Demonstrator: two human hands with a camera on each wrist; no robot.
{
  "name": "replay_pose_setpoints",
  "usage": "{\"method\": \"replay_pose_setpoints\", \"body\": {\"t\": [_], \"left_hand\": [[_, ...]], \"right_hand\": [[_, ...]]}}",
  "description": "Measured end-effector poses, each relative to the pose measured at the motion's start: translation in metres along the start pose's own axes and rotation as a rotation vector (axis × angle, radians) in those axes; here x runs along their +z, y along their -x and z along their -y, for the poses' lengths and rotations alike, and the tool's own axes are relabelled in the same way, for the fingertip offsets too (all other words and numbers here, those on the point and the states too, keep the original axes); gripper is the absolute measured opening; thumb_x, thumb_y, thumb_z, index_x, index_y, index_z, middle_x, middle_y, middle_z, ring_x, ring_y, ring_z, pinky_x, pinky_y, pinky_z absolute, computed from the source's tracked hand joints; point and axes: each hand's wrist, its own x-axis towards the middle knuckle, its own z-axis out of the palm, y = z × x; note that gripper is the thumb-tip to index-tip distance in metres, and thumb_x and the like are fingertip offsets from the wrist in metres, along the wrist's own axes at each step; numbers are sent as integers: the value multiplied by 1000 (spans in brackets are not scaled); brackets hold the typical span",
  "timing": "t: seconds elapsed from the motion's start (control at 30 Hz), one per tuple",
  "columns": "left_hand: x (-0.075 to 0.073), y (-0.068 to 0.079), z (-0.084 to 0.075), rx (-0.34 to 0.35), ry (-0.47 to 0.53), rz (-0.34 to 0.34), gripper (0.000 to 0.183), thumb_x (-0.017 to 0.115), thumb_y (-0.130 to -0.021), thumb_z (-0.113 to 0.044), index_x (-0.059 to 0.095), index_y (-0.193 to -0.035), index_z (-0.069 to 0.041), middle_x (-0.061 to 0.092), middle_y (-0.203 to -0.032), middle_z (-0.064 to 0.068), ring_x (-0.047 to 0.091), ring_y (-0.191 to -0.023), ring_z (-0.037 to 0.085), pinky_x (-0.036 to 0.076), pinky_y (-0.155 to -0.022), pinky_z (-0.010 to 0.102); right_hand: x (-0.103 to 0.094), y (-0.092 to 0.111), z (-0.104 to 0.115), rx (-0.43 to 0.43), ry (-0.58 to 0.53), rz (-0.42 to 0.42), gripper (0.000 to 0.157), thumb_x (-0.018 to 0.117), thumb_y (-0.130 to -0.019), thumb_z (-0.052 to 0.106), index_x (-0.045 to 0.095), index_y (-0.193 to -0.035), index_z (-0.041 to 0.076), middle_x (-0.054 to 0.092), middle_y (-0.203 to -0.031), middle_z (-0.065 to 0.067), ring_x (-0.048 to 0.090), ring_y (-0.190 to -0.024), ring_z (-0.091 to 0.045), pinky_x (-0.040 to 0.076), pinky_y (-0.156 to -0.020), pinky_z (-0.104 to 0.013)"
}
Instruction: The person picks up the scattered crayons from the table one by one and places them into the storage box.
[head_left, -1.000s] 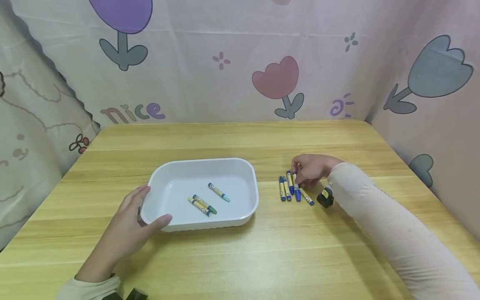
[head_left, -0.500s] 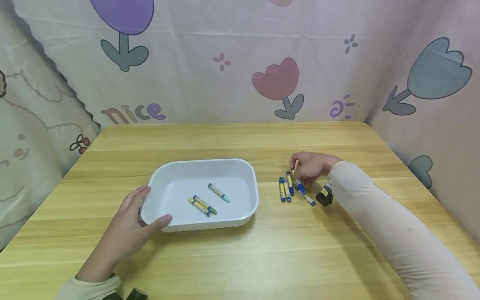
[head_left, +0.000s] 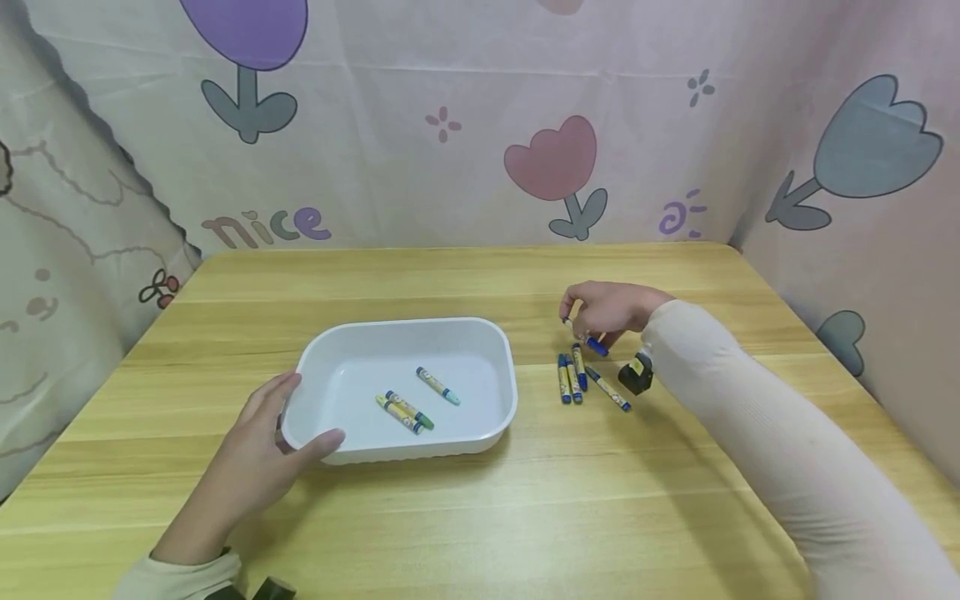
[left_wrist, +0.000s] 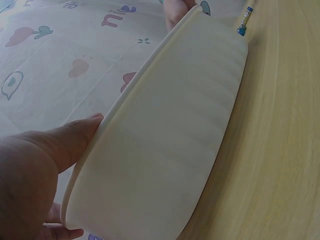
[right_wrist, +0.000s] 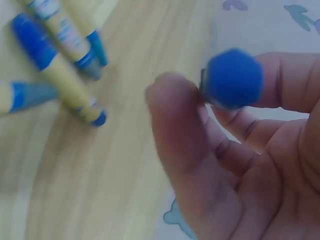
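Your left hand (head_left: 258,450) grips the near-left corner of the white, round-cornered tray (head_left: 420,451), where three yellow-wrapped crayons (head_left: 408,408) lie: a pale-teal one (head_left: 437,385) apart, a green one (head_left: 417,414) and a yellow one (head_left: 397,412) side by side. Your right hand (head_left: 611,308) pinches a blue crayon (head_left: 597,347), held at a slant near four crayons (head_left: 580,367) lying flat right of the tray, one of them slanting away

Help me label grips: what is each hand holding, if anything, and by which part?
The right hand pinches a crayon between its ends, blue tip free; the left hand grips the tray by its near left corner.
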Motion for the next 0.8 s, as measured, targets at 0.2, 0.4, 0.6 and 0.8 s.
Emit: {"method": "replay_pose_setpoints", "body": {"t": [0.2, 0.4, 0.6, 0.8], "left_hand": [[0, 0, 0, 0, 3, 1, 102, 71, -85, -48, 16, -151, 7, 18, -153, 30, 27, -132, 54, 27, -99, 72], [1, 3, 2, -3, 10, -2, 101, 71, -85, -47, 17, -151, 8, 18, -152, 30, 27, -132, 54, 28, -99, 71], [1, 4, 2, 3, 17, -8, 101, 71, -86, -46, 17, -151, 7, 19, -153, 30, 27, -133, 54, 27, -100, 71], [0, 1, 0, 4, 12, -6, 101, 71, -85, -46, 16, -151, 7, 18, -153, 30, 27, -132, 54, 28, -100, 71]], "right_hand": [[5, -1, 18, -59, -5, 19, 41, 52, -92, 2, 41, -131, 1, 55, -93, -16, 52, -67, -18, 55, -65, -35], [15, -8, 31, -103, -4, 36, 39, 56, -94, 8, 46, -131, 3, 55, -111, -21, 52, -69, -18, 56, -65, -35], [21, -11, 42, -140, -16, 41, 34, 56, -95, 6, 48, -127, 6, 56, -115, -23, 54, -70, -21, 55, -65, -34], [24, -12, 59, -179, -33, 65, 31, 53, -95, 2, 49, -126, 3, 59, -102, -20, 56, -71, -24, 53, -61, -31]]}}
